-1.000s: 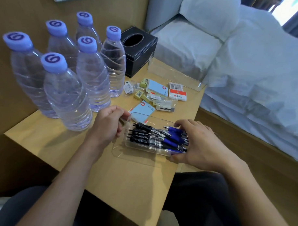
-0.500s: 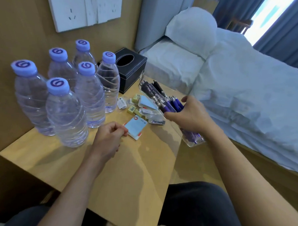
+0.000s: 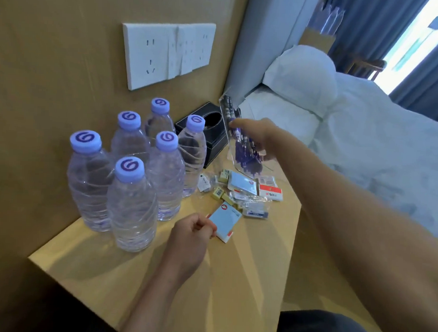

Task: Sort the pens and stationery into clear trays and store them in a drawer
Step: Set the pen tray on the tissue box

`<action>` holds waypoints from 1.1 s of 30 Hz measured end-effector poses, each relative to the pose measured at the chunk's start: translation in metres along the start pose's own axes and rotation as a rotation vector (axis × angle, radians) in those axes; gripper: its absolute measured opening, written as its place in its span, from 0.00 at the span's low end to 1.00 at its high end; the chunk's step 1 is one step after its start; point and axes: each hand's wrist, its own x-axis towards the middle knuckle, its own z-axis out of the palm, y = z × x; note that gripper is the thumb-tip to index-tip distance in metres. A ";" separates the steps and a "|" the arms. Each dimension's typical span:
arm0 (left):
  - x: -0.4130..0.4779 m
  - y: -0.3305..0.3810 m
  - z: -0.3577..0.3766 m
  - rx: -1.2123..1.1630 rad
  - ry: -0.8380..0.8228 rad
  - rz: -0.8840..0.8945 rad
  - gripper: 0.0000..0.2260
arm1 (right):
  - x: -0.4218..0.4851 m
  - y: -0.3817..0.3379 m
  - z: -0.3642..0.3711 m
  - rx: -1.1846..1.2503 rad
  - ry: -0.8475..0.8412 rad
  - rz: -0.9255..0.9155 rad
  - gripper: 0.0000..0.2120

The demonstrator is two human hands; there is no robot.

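**Pen tray lifted and tipped on end at the far edge**

Since a second ago the clear tray (image 3: 241,146) of pens (image 3: 245,152) has left the near part of the table (image 3: 234,278) and now stands tilted almost upright above the far right corner, beside the black tissue box (image 3: 209,130). The right hand (image 3: 261,137) clasps it, thumb across the front wall and fingers wrapped behind; the steep tilt lets the pens slide down together, probably to settle them. The left hand (image 3: 193,229) has shifted to the blue-and-white packet (image 3: 226,222) near the table's middle, its fingers curled and pinching the packet's near edge, likely the next thing to sort. Beyond it the loose erasers and small packets (image 3: 244,191) lie heaped toward the right edge, not yet in a tray. Six water bottles (image 3: 135,175) crowd the left side. No drawer shows.
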 end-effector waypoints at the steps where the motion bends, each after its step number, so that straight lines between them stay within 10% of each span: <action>1: 0.001 -0.001 -0.001 -0.001 0.001 -0.006 0.06 | 0.007 -0.005 0.003 0.010 -0.019 0.016 0.35; 15: 0.004 0.002 -0.004 -0.053 -0.031 -0.047 0.12 | 0.040 -0.049 0.033 0.170 -0.044 0.004 0.17; 26: 0.002 -0.001 0.001 0.007 -0.006 -0.030 0.06 | 0.043 0.046 0.027 0.309 0.106 -0.211 0.07; 33: 0.005 -0.005 0.005 0.032 0.017 0.009 0.08 | 0.060 0.113 0.010 0.094 0.275 -0.155 0.24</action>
